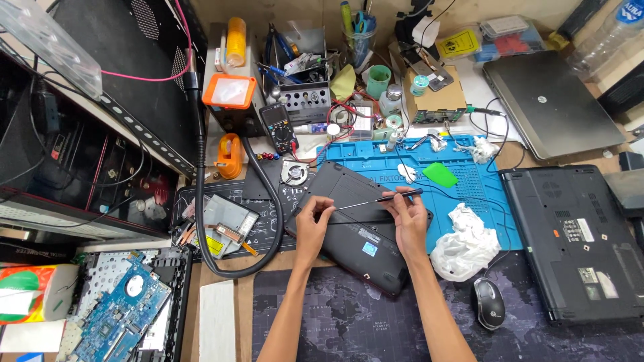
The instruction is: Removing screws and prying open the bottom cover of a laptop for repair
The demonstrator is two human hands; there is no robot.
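Hands (313, 224) (407, 218) fingers pinching screwdriver (379, 199) over upturned laptop (359, 224), crumpled tissue (466, 245), mouse (489, 303), green pick (439, 175) nearby

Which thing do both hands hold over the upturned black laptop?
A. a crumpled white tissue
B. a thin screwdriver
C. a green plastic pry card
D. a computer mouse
B: the right hand grips the handle of the thin screwdriver, the left hand steadies its tip over the black laptop.

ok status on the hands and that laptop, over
Right hand pinching a thin screwdriver; left hand steadying its tip. Black laptop bottom-up on the blue mat. Crumpled white tissue beside it, not blocking.
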